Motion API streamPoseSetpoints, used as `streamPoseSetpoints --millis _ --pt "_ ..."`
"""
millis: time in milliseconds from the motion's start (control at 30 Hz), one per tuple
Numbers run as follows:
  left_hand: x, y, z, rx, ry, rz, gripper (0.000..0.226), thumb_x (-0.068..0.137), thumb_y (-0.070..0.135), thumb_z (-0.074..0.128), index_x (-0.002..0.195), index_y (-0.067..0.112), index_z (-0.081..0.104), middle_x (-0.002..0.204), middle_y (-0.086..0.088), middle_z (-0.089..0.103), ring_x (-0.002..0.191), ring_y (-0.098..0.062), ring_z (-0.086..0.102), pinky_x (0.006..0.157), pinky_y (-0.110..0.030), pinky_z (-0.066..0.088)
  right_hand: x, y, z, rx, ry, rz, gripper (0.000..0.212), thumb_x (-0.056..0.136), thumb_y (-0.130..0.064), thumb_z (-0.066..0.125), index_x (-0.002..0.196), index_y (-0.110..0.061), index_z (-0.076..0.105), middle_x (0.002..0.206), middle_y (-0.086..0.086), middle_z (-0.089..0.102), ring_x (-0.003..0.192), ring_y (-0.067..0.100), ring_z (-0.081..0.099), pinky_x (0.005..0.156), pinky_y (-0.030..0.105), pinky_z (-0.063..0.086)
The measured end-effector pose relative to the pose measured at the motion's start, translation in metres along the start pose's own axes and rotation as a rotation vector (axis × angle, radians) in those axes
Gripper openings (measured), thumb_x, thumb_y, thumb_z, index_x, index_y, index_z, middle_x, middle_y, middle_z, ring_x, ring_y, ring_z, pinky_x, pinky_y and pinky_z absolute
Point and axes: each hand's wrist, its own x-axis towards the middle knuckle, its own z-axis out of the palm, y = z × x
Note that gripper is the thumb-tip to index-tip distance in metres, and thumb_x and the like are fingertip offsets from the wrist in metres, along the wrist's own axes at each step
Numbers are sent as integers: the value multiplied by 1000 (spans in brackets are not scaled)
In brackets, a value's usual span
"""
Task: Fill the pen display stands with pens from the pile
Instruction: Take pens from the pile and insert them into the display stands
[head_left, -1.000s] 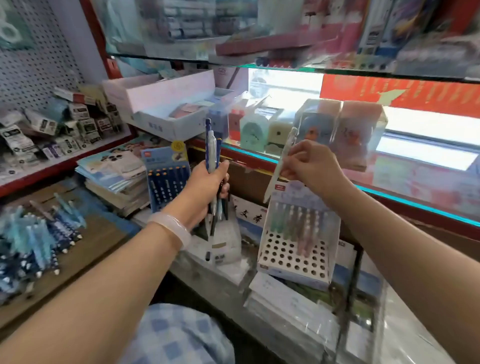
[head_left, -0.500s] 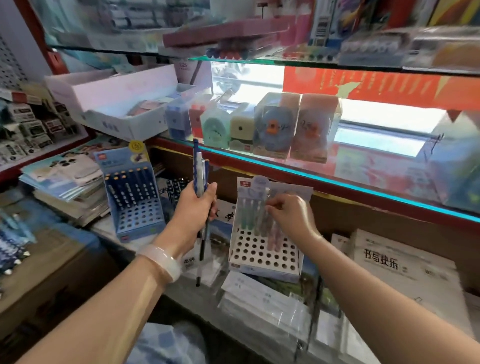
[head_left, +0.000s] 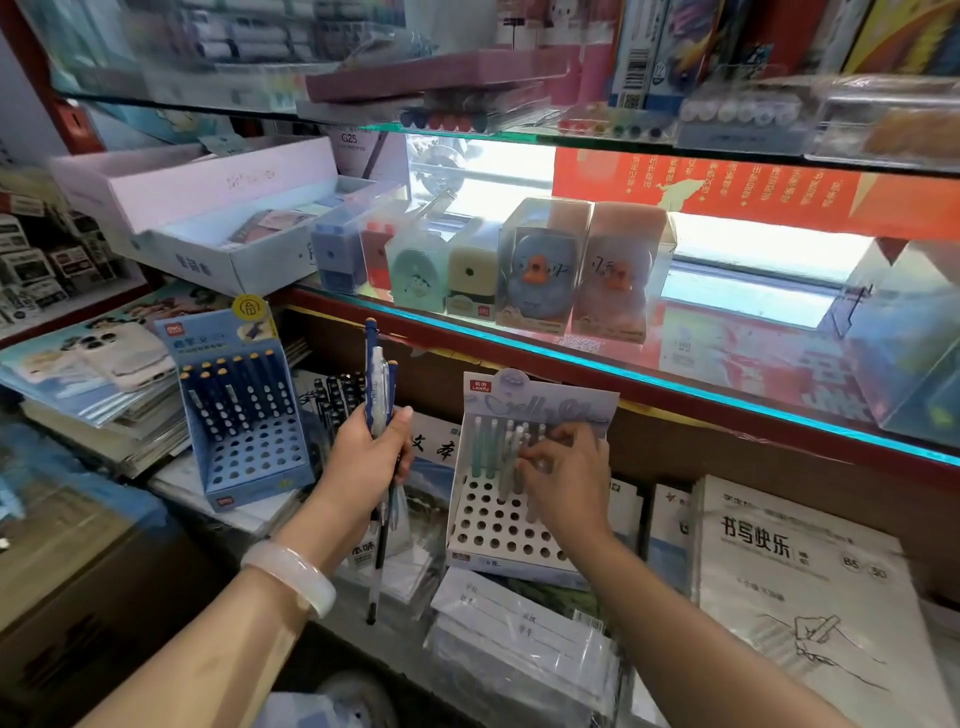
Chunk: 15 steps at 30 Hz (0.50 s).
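My left hand (head_left: 366, 457) grips a small bunch of pens (head_left: 377, 384), dark blue and clear, held upright with tips pointing down. To its right stands a white pen display stand (head_left: 488, 530) with round holes, its back rows holding several pale green and pink pens (head_left: 485, 447). My right hand (head_left: 563, 478) is at that stand's back rows, fingers curled on a pale pen among those standing there. Further left stands a blue display stand (head_left: 254, 457) with several dark blue pens (head_left: 228, 389) in its back rows.
Stacked notebooks (head_left: 93, 374) lie at the left, writing pads (head_left: 800, 582) at the right, wrapped packs (head_left: 519, 644) in front of the white stand. A glass shelf (head_left: 623, 374) above carries boxed sharpeners (head_left: 540, 270) and a white box (head_left: 223, 223). More black pens (head_left: 337, 395) stand behind my left hand.
The view has swung right and away from the pen pile at the left. My right hand came down from above the white stand to its back rows with the pale pen.
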Motion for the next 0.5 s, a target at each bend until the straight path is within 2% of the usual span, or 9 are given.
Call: streamPoseSetpoints --millis 100,233,367,500 --pt "0 -2 -2 -2 -5 -6 13 97 19 46 88 10 44 62 -2 43 51 -13 41 49 -23 35 -5 0 5 -66 19 7 18 82 -29 70 99 -24 73 133 -4 45 123 16 30 107 34 30" --pt "1 -6 -6 -4 -2 1 13 97 19 46 92 7 45 61 -3 42 51 -13 40 45 -21 35 -5 -3 7 -119 -5 -9 21 84 -32 68 104 -26 71 139 -3 41 129 18 27 109 36 27" --pt "2 -7 -7 2 -3 3 14 97 19 46 92 6 46 61 -4 42 50 -13 41 45 -21 35 -3 -4 7 -114 29 -20 22 84 -36 66 103 -26 70 134 -1 44 127 18 30 106 35 31" --pt "1 -5 -6 11 -6 1 14 97 19 46 92 6 46 61 -3 44 50 -12 42 46 -21 36 0 -10 6 -52 98 -58 18 85 -31 66 100 -20 69 118 -3 54 116 16 38 96 28 32"
